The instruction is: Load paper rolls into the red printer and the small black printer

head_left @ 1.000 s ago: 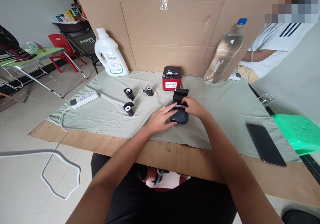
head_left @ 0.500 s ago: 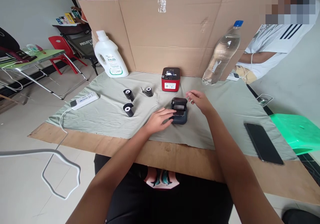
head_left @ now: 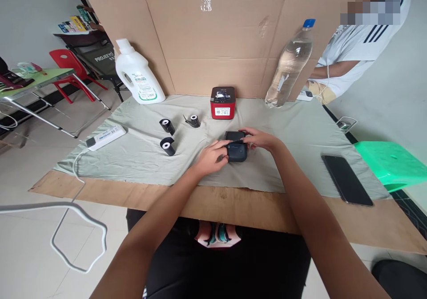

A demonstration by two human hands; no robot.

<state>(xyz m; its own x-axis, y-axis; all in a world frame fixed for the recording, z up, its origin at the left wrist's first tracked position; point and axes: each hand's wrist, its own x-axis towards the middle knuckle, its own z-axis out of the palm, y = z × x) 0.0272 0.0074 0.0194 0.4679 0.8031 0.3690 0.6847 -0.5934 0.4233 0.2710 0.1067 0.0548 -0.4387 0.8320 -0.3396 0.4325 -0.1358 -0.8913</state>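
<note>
A small dark portable printer [head_left: 237, 152] sits on the cloth near the front of the table. My left hand [head_left: 213, 156] grips its left side, with the fingertips at the seam below the lid. Across the right side of the lid [head_left: 234, 135] lies my right hand [head_left: 260, 139], its fingers curled on the edge. The lid is down or nearly down; a small gap cannot be ruled out. Left of the printer stand three black paper rolls with white cores, one nearer me [head_left: 167, 146], another behind it [head_left: 167, 125] and a third [head_left: 193, 121] with a loose tail.
A red and black box [head_left: 223, 104] stands behind the printer, before a cardboard screen [head_left: 213, 36]. A white detergent jug [head_left: 140, 76] and a water bottle [head_left: 289, 67] lean there. A power strip [head_left: 106, 137] lies left, a phone [head_left: 347, 179] right. Another person [head_left: 353, 54] sits behind.
The printer's lid, raised before with its inside showing, has come down over the body. My right hand has moved left onto the lid. The view has shifted slightly.
</note>
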